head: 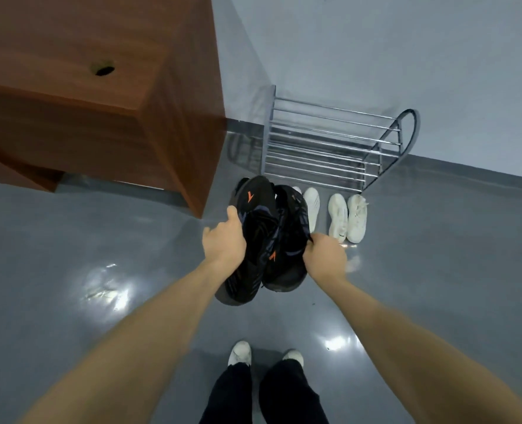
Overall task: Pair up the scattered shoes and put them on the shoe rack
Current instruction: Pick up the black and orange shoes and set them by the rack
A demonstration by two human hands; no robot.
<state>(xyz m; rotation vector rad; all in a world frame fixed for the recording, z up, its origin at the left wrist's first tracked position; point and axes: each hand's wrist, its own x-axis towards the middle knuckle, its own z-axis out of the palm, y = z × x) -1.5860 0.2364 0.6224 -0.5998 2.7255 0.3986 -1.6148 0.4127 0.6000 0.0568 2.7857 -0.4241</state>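
Far left: a brown wooden desk [79, 117], seen from above, a round cable hole in its top, one corner reaching down toward the glossy grey floor [70, 240]. Bright ceiling-light glare smeared across that floor at lower left and again at lower right. Behind, a pale grey wall [376, 41] meeting the floor along a darker skirting line.

Centre: left hand [223, 240] curled around the left black sneaker [247, 206], thumb up on its side, other fingers hidden beneath. Beside it and touching, the right black sneaker [290, 240], pinched at its edge by the right hand [325, 255], fingers curled tight together. Both black shoes, orange-marked, held off the floor in front of the rack, toes pointing back toward the camera.

Below, two feet in white shoes [239, 353] and black trousers.

Right of centre: chrome shoe rack [330, 142] against the wall, bars bare. On the floor just before it, white sneakers [346, 218] side by side, one more white shoe [311, 209] partly hidden behind the black pair.
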